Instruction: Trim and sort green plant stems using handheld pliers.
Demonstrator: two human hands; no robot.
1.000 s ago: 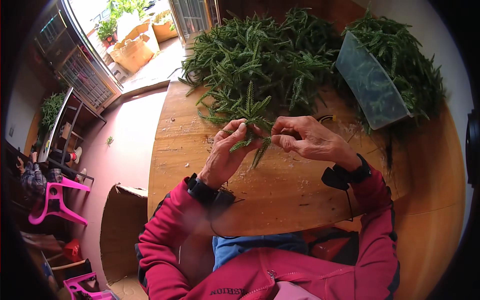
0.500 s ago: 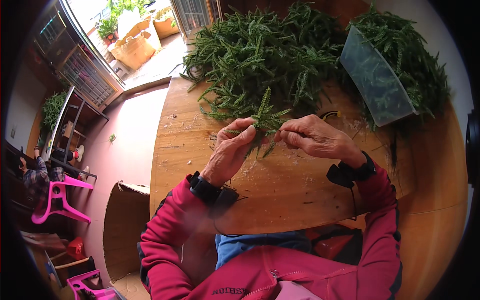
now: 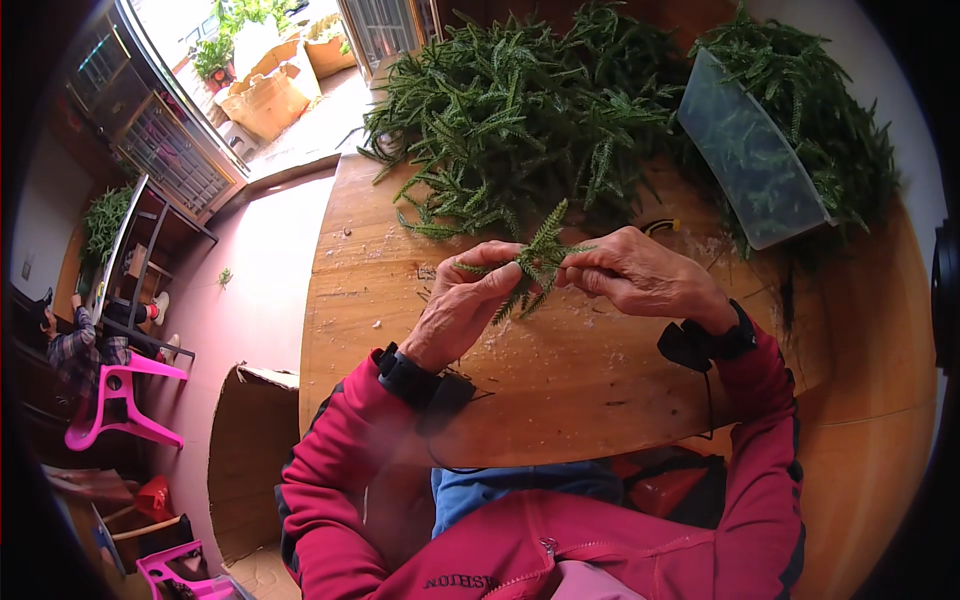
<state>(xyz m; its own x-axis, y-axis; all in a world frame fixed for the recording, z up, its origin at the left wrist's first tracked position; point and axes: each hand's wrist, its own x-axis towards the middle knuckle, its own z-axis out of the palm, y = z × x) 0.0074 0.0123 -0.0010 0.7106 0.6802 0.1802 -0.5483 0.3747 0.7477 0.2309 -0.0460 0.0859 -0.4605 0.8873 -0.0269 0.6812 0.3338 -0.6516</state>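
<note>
Between my two hands, above the wooden table, is a small green artificial pine sprig with several needled tips fanning out. My left hand pinches it from the left, thumb over its middle. From the right, my right hand has its thumb and fingers pressed together at the sprig's edge; exactly which part they grip is hidden. Just beyond my hands lies a large heap of similar green sprigs.
A translucent plastic bin with more sprigs stands at the far right. A black-and-yellow tool lies by the heap. Bits of debris dot the tabletop. Left of the table are an open cardboard box, a pink stool and a seated person.
The sprig has turned in my fingers, its upper tip now leaning further right. My right hand has shifted slightly; my left stays nearly in place.
</note>
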